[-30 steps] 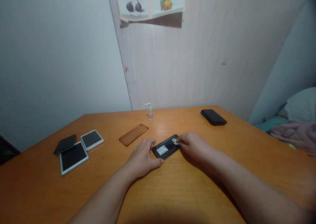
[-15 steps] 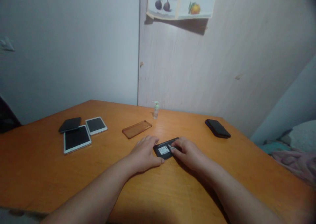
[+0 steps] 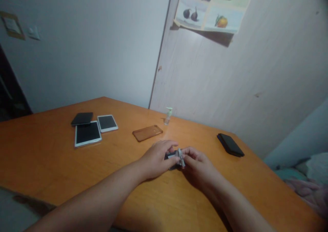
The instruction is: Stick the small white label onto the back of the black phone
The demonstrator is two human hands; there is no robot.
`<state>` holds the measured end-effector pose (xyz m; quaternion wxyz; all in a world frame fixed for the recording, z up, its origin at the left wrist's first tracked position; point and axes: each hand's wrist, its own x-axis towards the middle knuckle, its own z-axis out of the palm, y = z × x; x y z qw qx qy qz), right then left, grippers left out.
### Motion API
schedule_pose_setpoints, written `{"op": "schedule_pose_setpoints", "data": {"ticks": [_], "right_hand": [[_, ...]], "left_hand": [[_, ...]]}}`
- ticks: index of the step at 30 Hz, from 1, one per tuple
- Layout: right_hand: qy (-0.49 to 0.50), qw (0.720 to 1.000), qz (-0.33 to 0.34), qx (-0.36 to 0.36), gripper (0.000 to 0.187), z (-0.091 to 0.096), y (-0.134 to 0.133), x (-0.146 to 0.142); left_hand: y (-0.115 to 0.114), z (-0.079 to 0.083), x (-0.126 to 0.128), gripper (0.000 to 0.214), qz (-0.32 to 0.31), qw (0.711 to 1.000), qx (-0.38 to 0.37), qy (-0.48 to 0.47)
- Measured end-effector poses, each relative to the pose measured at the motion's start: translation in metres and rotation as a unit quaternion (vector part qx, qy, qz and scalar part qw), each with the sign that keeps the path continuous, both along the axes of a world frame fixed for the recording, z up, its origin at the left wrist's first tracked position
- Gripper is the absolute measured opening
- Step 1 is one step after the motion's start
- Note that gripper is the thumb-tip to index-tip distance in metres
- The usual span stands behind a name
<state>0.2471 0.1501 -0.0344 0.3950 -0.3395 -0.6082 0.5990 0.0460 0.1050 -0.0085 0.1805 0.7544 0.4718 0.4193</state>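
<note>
A dark flat phone-like device (image 3: 173, 166) with a pale label lies on the table, largely covered by my hands. My right hand (image 3: 198, 160) pinches a small crumpled grey-white cloth or tissue (image 3: 180, 157) over its right end. At the device's left side is my left hand (image 3: 160, 157), its thumb and forefinger apart. The left thumb tip reaches the edge of the crumpled piece; whether it presses on it I cannot tell.
On the wooden table (image 3: 123, 160), a brown translucent phone case (image 3: 147, 133) and a small pump bottle (image 3: 168, 116) stand beyond my hands. Two white tablets (image 3: 87, 133) and a dark one (image 3: 82, 118) lie left. A black case-like object (image 3: 230, 145) lies right.
My view has tilted and shifted left. The crumpled piece in my right hand has risen off the device and spread out more. My left thumb has moved up beside it.
</note>
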Motion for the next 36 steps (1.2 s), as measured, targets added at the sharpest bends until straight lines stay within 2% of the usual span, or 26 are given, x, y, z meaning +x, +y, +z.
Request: {"op": "schedule_pose_setpoints", "data": {"ticks": [3, 6, 11, 15, 21, 26, 31, 34, 36], "right_hand": [[0.013, 1.0, 0.011, -0.015, 0.025, 0.004, -0.007, -0.005], [0.016, 0.999, -0.005, -0.035, 0.022, 0.007, -0.006, -0.004], [0.039, 0.993, -0.079, -0.078, 0.021, 0.021, -0.007, -0.004], [0.054, 0.991, -0.071, -0.102, 0.019, 0.032, -0.015, -0.011], [0.111, 0.986, -0.097, -0.08, 0.018, 0.023, -0.008, -0.011], [0.086, 0.988, -0.112, -0.054, 0.016, 0.018, 0.003, 0.003], [0.087, 0.991, -0.102, -0.03, 0.017, 0.024, 0.0, 0.002], [0.102, 0.99, -0.093, -0.03, 0.016, 0.027, -0.004, -0.002], [0.109, 0.99, -0.081, -0.038, 0.015, 0.03, -0.007, -0.003]], "left_hand": [[0.003, -0.003, 0.002, 0.013, -0.027, 0.999, -0.014, -0.028], [0.005, -0.004, 0.002, 0.015, -0.019, 0.995, -0.042, -0.087], [0.008, -0.002, 0.003, 0.016, -0.006, 0.976, -0.076, -0.204], [0.008, 0.0, 0.004, 0.014, 0.014, 0.967, -0.091, -0.238], [0.011, 0.0, 0.004, 0.006, 0.008, 0.939, -0.123, -0.32], [0.016, -0.005, -0.002, 0.008, 0.075, 0.956, -0.112, -0.259], [0.017, -0.009, -0.007, 0.014, 0.132, 0.975, -0.038, -0.173], [0.014, -0.006, -0.005, 0.019, 0.15, 0.976, -0.005, -0.156], [0.011, -0.003, -0.002, 0.025, 0.136, 0.979, -0.006, -0.154]]}}
